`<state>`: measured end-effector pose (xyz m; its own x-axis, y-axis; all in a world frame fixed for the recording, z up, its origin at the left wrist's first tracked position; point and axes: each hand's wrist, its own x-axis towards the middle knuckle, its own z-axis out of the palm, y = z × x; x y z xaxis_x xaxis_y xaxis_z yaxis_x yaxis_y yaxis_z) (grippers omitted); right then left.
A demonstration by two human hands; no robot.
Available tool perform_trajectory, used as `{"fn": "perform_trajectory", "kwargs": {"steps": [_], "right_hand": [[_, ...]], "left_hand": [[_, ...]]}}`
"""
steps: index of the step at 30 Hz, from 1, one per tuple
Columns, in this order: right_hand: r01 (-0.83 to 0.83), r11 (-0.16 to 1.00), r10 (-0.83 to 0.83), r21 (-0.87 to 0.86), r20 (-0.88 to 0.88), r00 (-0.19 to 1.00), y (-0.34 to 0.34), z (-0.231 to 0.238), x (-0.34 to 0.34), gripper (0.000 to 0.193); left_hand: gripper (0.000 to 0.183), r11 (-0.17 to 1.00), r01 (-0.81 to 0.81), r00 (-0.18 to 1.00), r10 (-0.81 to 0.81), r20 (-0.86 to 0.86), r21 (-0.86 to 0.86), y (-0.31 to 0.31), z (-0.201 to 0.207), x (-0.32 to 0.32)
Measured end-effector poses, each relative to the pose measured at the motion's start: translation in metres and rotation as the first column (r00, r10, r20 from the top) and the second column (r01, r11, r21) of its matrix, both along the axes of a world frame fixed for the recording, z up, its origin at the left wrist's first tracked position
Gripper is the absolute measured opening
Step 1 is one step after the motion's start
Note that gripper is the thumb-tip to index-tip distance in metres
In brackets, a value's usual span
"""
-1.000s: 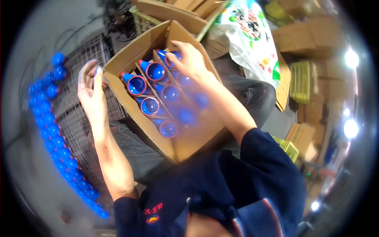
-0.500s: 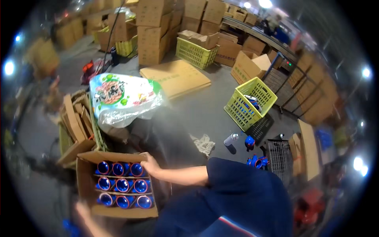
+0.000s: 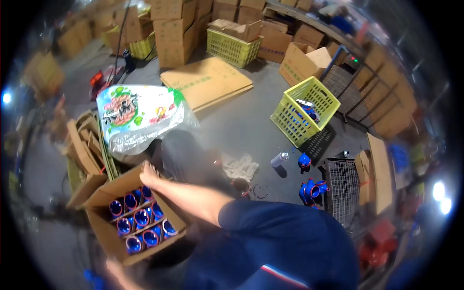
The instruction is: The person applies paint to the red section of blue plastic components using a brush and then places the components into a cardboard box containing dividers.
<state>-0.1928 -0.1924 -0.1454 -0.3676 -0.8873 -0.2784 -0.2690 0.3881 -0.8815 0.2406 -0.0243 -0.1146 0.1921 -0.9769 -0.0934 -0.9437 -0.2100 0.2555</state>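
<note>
A cardboard box [image 3: 99, 229] stands open at the lower left, turned at an angle. Inside it sit several blue tubular parts [image 3: 142, 217] with orange-red rims, in rows split by cardboard dividers. My right hand [image 3: 151, 175] grips the box's far top corner, fingers closed over the edge. Low beside the box's near corner is my left hand [image 3: 116, 268]; it is blurred and its fingers are mostly hidden, so I cannot see whether it grips the cardboard.
Beyond the box lies a white printed plastic sack [image 3: 140, 113], beside folded cardboard [image 3: 84, 145]. Flat cartons [image 3: 205, 82] rest on the floor. To the right are a yellow crate [image 3: 299, 123], a spray can [image 3: 279, 159], blue parts [image 3: 309, 191] and a wire rack [image 3: 343, 186].
The box has turned counter-clockwise and shifted slightly left. My right hand has moved left and up with its corner; my left hand has moved slightly down and right. The whole view has shifted a little.
</note>
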Motion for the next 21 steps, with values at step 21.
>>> {"fn": "perform_trajectory", "kwargs": {"steps": [21], "right_hand": [[-0.106,0.808,0.161,0.579,-0.044,0.986,-0.071,-0.222,-0.011,0.054]], "left_hand": [[0.051,0.912,0.111,0.851,0.119,-0.511,0.396,-0.017,-0.096,0.186]]}}
